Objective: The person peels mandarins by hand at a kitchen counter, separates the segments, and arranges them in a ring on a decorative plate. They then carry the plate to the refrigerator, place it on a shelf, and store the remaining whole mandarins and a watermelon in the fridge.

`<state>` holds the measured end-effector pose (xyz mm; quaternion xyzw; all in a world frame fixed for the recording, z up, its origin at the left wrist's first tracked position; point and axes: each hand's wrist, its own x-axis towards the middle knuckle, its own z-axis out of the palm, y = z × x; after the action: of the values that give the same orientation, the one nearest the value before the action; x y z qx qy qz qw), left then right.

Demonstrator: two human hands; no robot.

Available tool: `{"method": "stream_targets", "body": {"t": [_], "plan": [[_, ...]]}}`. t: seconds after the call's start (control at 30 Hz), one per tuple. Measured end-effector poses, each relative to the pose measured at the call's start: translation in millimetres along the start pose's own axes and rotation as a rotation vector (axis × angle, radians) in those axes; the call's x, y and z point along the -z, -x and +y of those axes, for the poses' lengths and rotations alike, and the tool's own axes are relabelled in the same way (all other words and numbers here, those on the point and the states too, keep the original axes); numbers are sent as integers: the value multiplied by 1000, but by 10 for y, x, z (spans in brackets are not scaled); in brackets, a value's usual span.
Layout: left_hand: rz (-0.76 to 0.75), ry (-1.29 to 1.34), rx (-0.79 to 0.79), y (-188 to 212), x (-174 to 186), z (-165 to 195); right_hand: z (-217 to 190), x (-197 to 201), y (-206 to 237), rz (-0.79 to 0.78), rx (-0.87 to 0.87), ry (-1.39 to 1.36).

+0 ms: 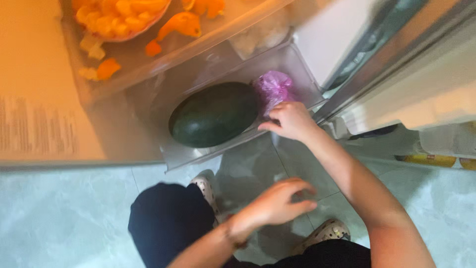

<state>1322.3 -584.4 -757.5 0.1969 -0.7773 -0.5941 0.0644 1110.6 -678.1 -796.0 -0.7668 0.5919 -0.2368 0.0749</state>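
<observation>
Here, head view, looking down into an open fridge. Pulled-out clear drawer (pixel 208 158): holds one dark green watermelon (pixel 214 114) lying on its side, filling most of the drawer's width. Just beside the melon, at the drawer's right end: a crumpled purple plastic bag (pixel 273 88), touching the melon's right end. Right hand (pixel 290 120): at the drawer's front right corner, fingers curled on the front rim below the bag; whether it grips the bag or only the rim cannot be told. Left hand (pixel 277 201): above the tiled floor (pixel 64 218), well apart from the drawer, fingers loosely bent, holding nothing. Glass shelf (pixel 163 49) above the drawer: orange fruit pieces (pixel 181 24), some in a bowl (pixel 121 20). Patterned slippers (pixel 206 186) on the floor.
</observation>
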Motion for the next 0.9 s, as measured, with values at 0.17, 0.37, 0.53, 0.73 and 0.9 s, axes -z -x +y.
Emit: {"method": "stream_targets", "body": {"t": [0.17, 0.37, 0.53, 0.73, 0.9], "plan": [[706, -568, -87, 375, 1852, 435, 69, -103, -271, -224, -215, 231], [495, -485, 806, 201, 3060, -958, 132, -135, -577, -380, -357, 205], [677, -183, 733, -146, 3103, -1366, 131, -110, -675, -501, -499, 140], [593, -167, 632, -179, 3174, -1152, 22, -129, -725, -613, -758, -115], [491, -37, 518, -188, 3195, -1190, -136, -415, -930, -712, -886, -245]]}}
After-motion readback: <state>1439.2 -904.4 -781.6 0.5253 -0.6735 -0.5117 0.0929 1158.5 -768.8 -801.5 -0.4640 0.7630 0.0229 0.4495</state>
